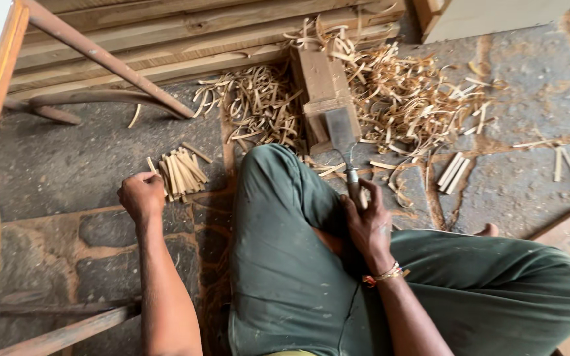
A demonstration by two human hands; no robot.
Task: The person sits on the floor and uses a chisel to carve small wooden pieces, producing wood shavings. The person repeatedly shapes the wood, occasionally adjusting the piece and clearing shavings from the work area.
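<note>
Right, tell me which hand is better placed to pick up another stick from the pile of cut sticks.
Left. The left hand is closed right beside the pile of cut sticks on the stone floor. The right hand is across the knee, gripping the handle of the broad blade near the wooden block.
</note>
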